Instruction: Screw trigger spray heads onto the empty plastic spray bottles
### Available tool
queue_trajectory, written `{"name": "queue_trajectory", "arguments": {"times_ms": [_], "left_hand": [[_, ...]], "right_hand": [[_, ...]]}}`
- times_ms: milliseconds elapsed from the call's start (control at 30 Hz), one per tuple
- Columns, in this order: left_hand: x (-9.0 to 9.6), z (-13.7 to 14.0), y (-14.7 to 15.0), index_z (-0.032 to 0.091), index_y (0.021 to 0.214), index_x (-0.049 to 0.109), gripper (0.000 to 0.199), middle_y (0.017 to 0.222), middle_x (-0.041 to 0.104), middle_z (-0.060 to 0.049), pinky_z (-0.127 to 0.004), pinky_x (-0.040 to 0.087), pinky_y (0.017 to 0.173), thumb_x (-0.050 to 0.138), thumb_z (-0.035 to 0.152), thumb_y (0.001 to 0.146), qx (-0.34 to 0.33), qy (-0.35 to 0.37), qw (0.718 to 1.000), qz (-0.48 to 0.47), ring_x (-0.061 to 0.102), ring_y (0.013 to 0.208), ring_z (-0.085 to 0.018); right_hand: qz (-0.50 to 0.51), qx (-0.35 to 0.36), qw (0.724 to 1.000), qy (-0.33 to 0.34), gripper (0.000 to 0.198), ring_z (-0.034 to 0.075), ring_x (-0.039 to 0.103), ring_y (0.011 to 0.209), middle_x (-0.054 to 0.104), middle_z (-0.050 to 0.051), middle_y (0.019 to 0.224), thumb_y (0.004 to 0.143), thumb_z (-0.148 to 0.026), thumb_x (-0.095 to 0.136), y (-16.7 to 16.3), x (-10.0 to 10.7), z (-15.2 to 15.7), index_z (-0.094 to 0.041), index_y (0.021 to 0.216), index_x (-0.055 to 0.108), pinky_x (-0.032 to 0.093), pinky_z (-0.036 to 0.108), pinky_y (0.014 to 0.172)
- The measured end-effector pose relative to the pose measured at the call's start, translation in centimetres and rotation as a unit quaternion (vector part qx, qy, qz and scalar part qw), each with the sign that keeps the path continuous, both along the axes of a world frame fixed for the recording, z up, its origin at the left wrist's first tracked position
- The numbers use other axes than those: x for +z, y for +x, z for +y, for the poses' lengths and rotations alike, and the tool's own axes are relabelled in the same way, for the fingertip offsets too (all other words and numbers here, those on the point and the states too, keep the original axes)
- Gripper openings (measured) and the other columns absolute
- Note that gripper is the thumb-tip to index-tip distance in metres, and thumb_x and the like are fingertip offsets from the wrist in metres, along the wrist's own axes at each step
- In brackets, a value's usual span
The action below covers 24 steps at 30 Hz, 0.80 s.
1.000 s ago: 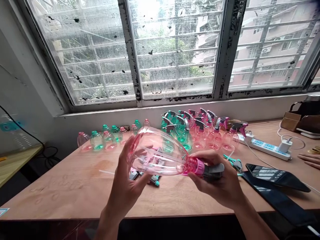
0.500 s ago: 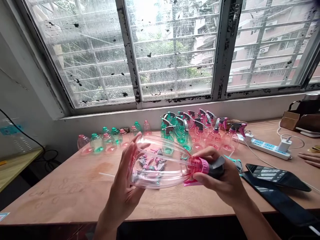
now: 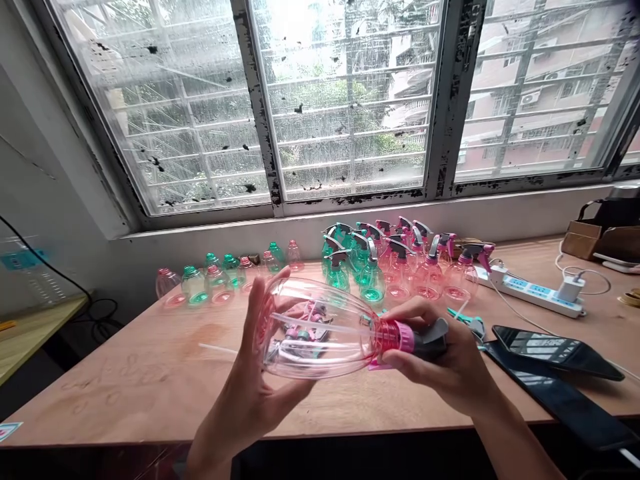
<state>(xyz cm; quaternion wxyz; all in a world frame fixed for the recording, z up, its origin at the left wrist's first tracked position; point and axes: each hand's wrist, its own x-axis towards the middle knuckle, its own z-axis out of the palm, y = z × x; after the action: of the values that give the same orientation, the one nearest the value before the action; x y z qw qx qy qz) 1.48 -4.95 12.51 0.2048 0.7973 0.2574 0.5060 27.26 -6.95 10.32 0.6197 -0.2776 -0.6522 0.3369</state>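
A clear pink spray bottle (image 3: 320, 333) lies sideways in the air between my hands, its base to the left and its neck to the right. My left hand (image 3: 255, 380) cups the base, fingers behind it and thumb stretched along the underside. Around the pink collar and the dark trigger head (image 3: 427, 339) my right hand (image 3: 445, 360) is closed. A thin dip tube (image 3: 320, 325) runs inside the bottle. Loose pink and grey trigger heads (image 3: 305, 320) lie on the table behind it, seen through the clear plastic.
Green and pink bottles without tops (image 3: 219, 283) stand at the back left. Several spray bottles with trigger heads (image 3: 399, 267) crowd the back middle. To the right are a power strip (image 3: 530, 290), a phone (image 3: 555, 352) on a dark slab (image 3: 555, 393), and a brown box (image 3: 605, 240).
My left hand has shifted its fingers and thumb on the bottle's base. The bottle has turned slightly between my hands. Another person's hand at the right edge has left the view.
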Motion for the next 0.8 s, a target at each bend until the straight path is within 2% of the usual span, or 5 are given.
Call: {"name": "queue_trajectory", "arguments": {"times_ms": [167,367,533,600,800], "left_hand": [[0.8,-0.3,0.0,0.038,0.158,0.026,0.098,0.169,0.021,-0.005,-0.05,0.045,0.117,0.083,0.042,0.079,-0.021,-0.071,0.997,-0.006,0.035,0.148,-0.038],[-0.2,0.1,-0.4,0.054,0.156,0.006,0.096,0.171,0.013,-0.001,-0.055,0.046,0.114,0.069,0.019,0.093,-0.039,-0.016,0.999,-0.013,0.043,0.145,-0.033],[0.4,-0.1,-0.2,0.043,0.16,0.014,0.11,0.17,0.016,-0.006,-0.056,0.037,0.12,0.086,0.038,0.077,-0.045,-0.061,0.997,-0.024,0.031,0.15,-0.04],[0.6,-0.1,-0.3,0.04,0.159,0.019,0.104,0.17,0.016,-0.007,-0.056,0.036,0.121,0.085,0.036,0.079,-0.037,-0.068,0.997,-0.02,0.029,0.151,-0.04],[0.0,0.2,-0.7,0.051,0.157,0.002,0.1,0.172,0.008,-0.003,-0.054,0.045,0.114,0.07,0.016,0.092,-0.036,0.002,0.999,0.023,0.028,0.152,-0.035]], "right_hand": [[-0.015,-0.017,1.0,0.003,0.024,0.011,0.054,0.05,0.067,-0.002,0.07,0.08,-0.027,0.084,0.0,0.1,0.0,-0.021,0.096,0.068,0.041,0.021,0.046],[-0.011,0.017,0.999,-0.036,0.022,0.01,0.055,0.05,0.065,-0.003,0.068,0.082,-0.028,0.083,0.3,0.2,0.2,-0.021,0.096,0.067,0.041,0.02,0.044],[-0.028,-0.011,0.999,-0.019,0.025,0.009,0.055,0.05,0.067,-0.003,0.072,0.081,-0.024,0.083,0.0,0.2,0.1,-0.022,0.098,0.066,0.041,0.02,0.046],[-0.036,-0.008,0.999,-0.019,0.023,0.009,0.055,0.051,0.066,-0.004,0.072,0.082,-0.024,0.082,0.0,0.3,0.3,-0.022,0.099,0.067,0.042,0.02,0.047],[-0.036,0.005,0.999,-0.015,0.022,0.009,0.053,0.055,0.063,-0.004,0.074,0.086,-0.03,0.08,0.5,0.1,0.8,-0.023,0.101,0.067,0.042,0.02,0.047]]}}
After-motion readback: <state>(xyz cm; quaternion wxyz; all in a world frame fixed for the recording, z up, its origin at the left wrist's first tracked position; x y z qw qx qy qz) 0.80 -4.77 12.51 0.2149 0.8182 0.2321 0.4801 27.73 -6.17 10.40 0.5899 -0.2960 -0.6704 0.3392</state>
